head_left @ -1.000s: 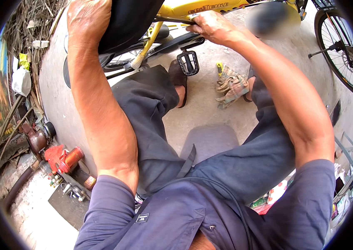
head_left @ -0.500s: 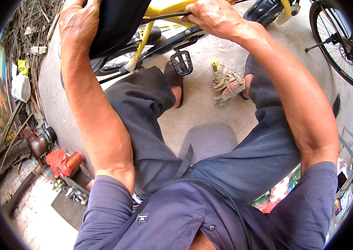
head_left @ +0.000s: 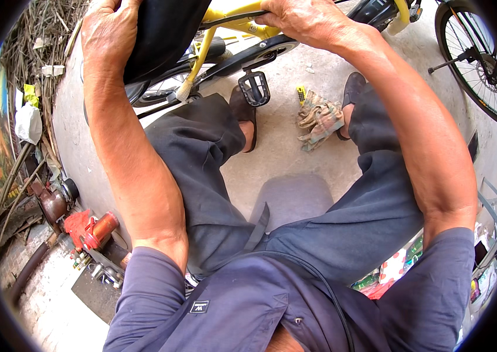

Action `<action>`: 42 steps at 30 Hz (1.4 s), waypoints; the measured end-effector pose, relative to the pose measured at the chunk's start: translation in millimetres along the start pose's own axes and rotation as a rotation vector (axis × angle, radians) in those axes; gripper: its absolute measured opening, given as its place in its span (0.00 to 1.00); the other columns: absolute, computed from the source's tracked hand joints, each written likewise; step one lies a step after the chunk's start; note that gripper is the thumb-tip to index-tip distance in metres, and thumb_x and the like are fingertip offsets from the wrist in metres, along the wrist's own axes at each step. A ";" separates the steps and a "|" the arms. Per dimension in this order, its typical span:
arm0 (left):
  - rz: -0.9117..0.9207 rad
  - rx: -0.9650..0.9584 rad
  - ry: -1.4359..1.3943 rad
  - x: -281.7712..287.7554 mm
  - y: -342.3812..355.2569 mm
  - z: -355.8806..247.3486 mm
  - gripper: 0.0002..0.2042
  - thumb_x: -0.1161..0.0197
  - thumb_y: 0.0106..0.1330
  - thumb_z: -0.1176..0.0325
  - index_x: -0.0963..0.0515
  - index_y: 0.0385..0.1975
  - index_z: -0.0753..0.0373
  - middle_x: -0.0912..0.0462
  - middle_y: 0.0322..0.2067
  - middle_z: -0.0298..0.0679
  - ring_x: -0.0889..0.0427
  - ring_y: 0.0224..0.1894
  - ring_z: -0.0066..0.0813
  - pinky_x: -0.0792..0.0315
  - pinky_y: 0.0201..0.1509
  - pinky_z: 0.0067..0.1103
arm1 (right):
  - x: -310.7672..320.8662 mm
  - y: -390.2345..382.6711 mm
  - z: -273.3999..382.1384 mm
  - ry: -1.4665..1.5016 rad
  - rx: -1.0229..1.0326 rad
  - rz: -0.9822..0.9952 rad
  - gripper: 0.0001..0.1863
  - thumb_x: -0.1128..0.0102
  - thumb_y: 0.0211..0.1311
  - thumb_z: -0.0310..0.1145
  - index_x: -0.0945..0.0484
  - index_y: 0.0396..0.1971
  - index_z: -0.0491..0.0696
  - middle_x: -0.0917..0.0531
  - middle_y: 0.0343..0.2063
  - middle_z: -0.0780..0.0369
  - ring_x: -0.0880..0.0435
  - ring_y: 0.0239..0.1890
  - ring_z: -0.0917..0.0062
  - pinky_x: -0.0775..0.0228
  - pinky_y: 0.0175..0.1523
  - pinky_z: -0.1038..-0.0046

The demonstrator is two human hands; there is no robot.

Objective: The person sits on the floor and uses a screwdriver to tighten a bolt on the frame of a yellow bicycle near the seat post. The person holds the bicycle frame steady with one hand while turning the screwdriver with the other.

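Observation:
A yellow bicycle frame [head_left: 234,12] stands in front of me, with a large smooth black saddle [head_left: 163,38] on its left side. My left hand [head_left: 108,35] is closed beside the saddle. Its fingertips run past the upper edge, so what they hold is hidden. Over the frame, my right hand [head_left: 298,20] is curled and pinches the end of a thin black cable [head_left: 234,21]; its fingers are partly cut off above. That cable passes across the frame and goes out of sight behind the saddle. Below hangs a black pedal [head_left: 254,89] on its crank.
On the concrete floor [head_left: 286,138] between my feet lie a crumpled cloth glove [head_left: 320,120] and a small yellow-and-black tool [head_left: 301,94]. Another bicycle wheel [head_left: 477,58] stands far right. Bundled twigs [head_left: 40,35], a rusty vise-like tool [head_left: 52,202] and a red cylinder [head_left: 102,229] line the left.
My right hand has moved slightly up and left with the cable, which now lies a little higher across the frame. My left hand has barely shifted.

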State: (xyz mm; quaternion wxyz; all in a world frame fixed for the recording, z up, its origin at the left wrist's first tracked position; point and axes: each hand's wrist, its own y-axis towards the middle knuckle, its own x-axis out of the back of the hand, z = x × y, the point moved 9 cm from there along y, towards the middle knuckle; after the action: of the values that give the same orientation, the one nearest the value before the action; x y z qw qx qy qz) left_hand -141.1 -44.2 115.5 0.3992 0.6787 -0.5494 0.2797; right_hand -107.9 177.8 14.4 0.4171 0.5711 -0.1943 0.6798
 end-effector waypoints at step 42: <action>-0.022 -0.153 -0.036 4.0 -25.2 -56.0 0.12 0.41 0.63 0.66 0.20 0.36 0.70 0.19 0.28 0.42 0.23 0.32 0.26 0.30 0.39 0.22 | 29.2 20.6 10.2 0.166 -0.133 -0.036 0.11 0.43 0.56 0.40 0.21 0.29 0.48 0.19 0.23 0.54 0.18 0.31 0.58 0.27 0.39 0.60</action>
State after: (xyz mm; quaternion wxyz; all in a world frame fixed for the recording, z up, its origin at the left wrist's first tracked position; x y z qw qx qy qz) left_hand -112.4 3.3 142.3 0.4427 0.6572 -0.5688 0.2202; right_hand -117.9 168.5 48.9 0.4808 0.4871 -0.1936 0.7029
